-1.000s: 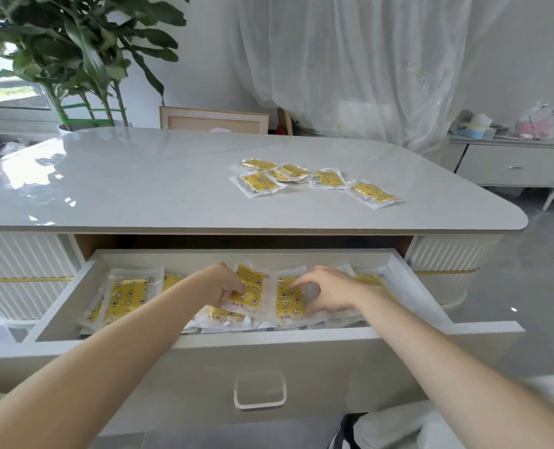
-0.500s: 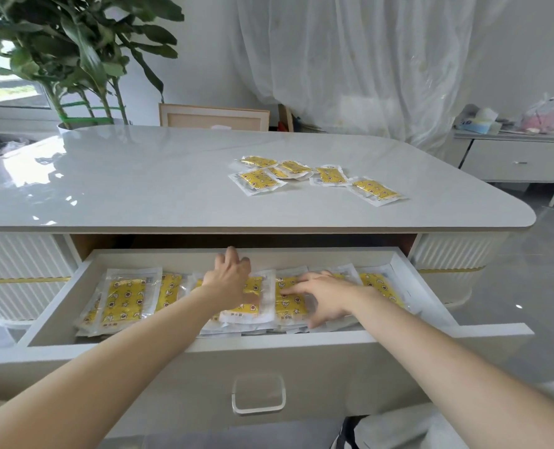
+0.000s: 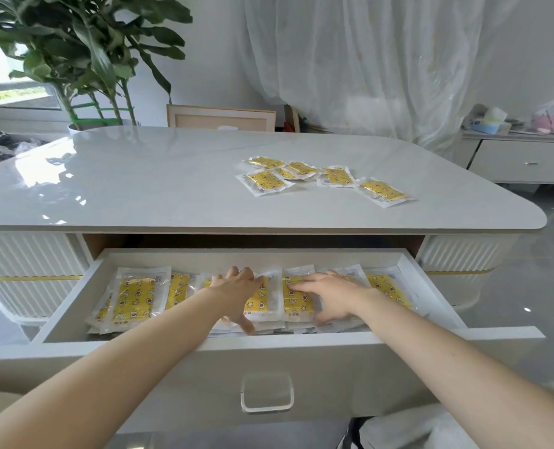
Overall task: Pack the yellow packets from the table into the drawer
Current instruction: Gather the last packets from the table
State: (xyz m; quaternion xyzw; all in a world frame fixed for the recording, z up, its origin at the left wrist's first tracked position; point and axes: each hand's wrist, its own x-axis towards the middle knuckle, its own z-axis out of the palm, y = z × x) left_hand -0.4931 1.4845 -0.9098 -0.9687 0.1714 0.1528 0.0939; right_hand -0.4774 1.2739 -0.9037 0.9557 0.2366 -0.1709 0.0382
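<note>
Drawer (image 3: 269, 256): row of stowed pkts (image 3: 136, 296), done. Counter (image 3: 139, 176), toward R edge: approx 6 loose pkts (image 3: 264, 183) to go. Your L hand (image 3: 236, 291), R hand (image 3: 332, 294): flat, pressing stowed pkts, gripping nothing.

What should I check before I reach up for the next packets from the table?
1. Drawer open enough to load: ok, pulled out with its inside in view.
2. Left hand free: ok, fingers straight, flat on the packets in the drawer, gripping nothing.
3. Right hand free: ok, fingers spread on a packet, pinching nothing.
4. Table cleared: not ok, a cluster of packets on the table lies toward its right side.
5. Room left in the drawer: cannot tell, the packets overlap and the layers beneath are hidden.
</note>
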